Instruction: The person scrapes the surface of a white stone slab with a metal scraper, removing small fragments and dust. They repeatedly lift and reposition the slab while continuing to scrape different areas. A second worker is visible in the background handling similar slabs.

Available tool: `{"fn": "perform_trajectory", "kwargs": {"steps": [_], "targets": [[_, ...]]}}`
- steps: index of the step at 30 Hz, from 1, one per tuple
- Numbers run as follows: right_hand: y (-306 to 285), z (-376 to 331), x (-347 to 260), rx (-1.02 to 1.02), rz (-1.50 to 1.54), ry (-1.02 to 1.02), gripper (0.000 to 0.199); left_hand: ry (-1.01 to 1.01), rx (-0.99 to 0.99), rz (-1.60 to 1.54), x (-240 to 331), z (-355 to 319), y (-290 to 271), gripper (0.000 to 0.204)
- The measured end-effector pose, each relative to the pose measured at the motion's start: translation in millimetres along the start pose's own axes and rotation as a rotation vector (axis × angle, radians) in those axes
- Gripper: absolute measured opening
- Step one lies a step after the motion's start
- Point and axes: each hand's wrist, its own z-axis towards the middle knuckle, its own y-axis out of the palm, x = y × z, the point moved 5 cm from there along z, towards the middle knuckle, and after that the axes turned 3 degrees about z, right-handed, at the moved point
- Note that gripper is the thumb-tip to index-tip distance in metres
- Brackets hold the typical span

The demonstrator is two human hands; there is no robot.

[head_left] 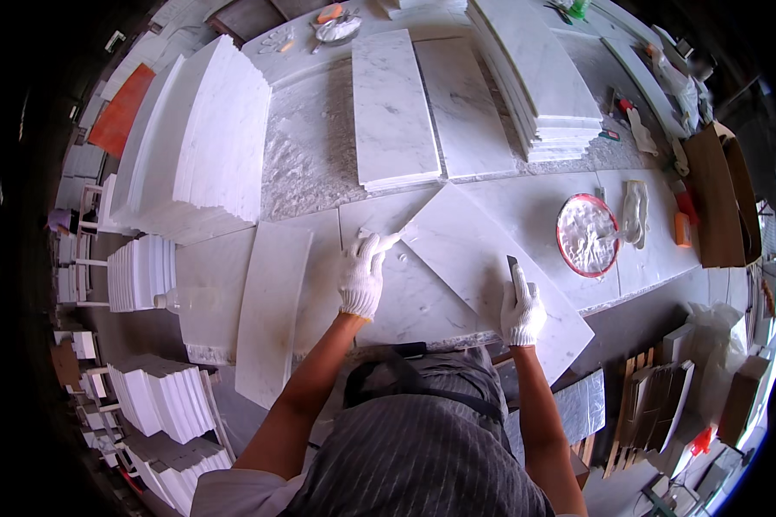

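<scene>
Marble-patterned slab (467, 255) is laid flat between the hands, on a pale stone surface (427, 306), with its near right part beneath or close under the gloved right hand (522, 315). In that hand a thin, flat-bladed tool (512, 262) is gripped, its tip pointed away from the wrist. By the gloved left hand (362, 274), a finger is stretched to the slab's left corner; whether the edge is pinched or only touched cannot be told.

Considerable weight and full stiffness are to be expected, with smooth faces likely to be slippery under knitted gloves and thin corners easily chipped. It would best be held by both long edges, away from the corners, with support kept beneath the middle.

Its long axis is set aslant: one short end is turned toward the left hand's fingertips, the other is pointed past the right hand, outward and toward the body.
</scene>
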Motion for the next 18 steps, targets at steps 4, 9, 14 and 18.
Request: {"fn": "perform_trajectory", "kwargs": {"steps": [4, 9, 14, 18], "targets": [[0.2, 1.8, 0.7, 0.02, 0.02, -0.032, 0.035, 0.043, -0.028, 0.101, 13.0, 8.5, -1.1, 0.031], [0.0, 0.9, 1.2, 0.017, 0.015, -0.029, 0.037, 0.105, -0.053, 0.266, 23.0, 15.5, -2.6, 0.03], [-2.5, 1.6, 0.2, 0.041, 0.039, -0.052, 0.038, 0.151, -0.015, 0.323, 26.1, 15.7, -1.5, 0.029], [-2.0, 1.2, 0.3, 0.025, 0.019, -0.039, 0.038, 0.173, -0.004, 0.322, 26.4, 15.9, 0.0, 0.029]]}}
